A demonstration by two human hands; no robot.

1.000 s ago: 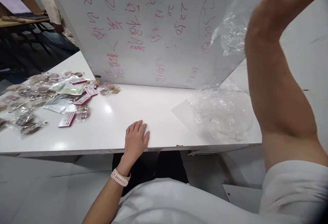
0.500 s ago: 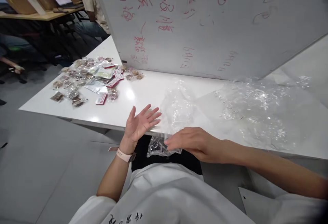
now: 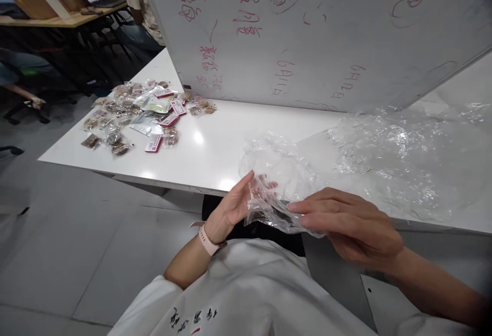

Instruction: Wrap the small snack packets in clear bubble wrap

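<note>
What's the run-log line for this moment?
left hand: open, fingers behind clear plastic bag | right hand: fingertips at same bag | white table: small packets left, loose plastic right | whiteboard: red writing

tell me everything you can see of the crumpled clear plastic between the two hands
The clear plastic looks like thin, glossy film, colourless and heavily creased, with bright glints. Its upper part lies loosely on the white table; its lower part bunches at the near edge, above the person's lap. Fingers of the left hand show through it, whether inside or behind I can't tell. The right hand has its fingertips at its near side. Any opening is indistinct.
</note>
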